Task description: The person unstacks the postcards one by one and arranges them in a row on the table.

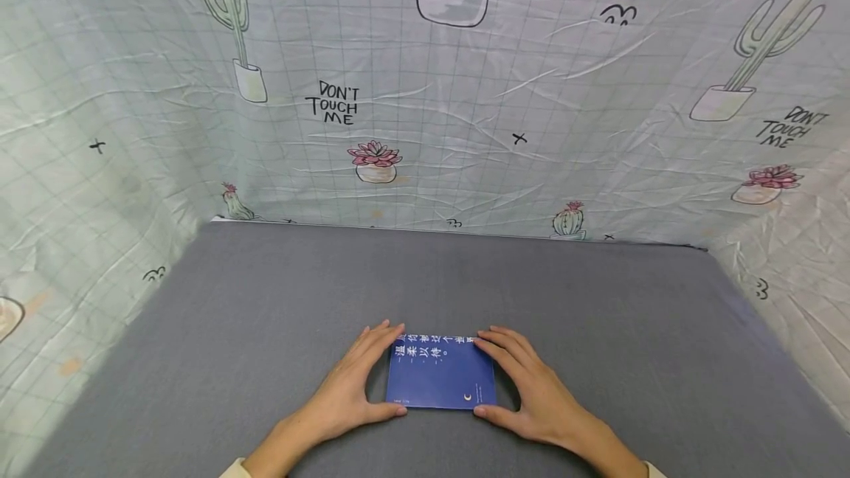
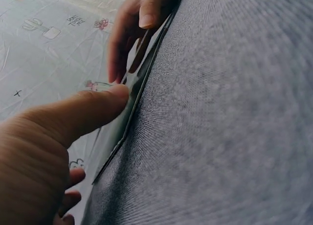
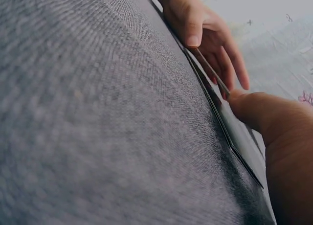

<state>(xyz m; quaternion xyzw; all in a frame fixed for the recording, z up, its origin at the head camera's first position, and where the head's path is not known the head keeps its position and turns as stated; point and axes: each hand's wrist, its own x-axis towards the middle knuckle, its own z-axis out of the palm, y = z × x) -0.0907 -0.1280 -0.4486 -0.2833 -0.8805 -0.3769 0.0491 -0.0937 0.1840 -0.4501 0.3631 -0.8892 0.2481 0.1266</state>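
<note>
The gray table (image 1: pixel 432 275) is leaving wide room on both sides and beyond the little blue book (image 1: pixel 438 382); the left hand (image 1: pixel 348 386) and right hand (image 1: pixel 539 393) are blocking its two ends; cloth walls (image 1: pixel 458 94) are standing farther out.

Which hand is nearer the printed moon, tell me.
Right. The right hand holds the blue card at right, thumb near the moon; the left hand holds it at left, farther.

Blue card (image 1: pixel 441 376), grey tabletop (image 1: pixel 451 279), cactus-patterned backdrop (image 1: pixel 451 102)
</note>
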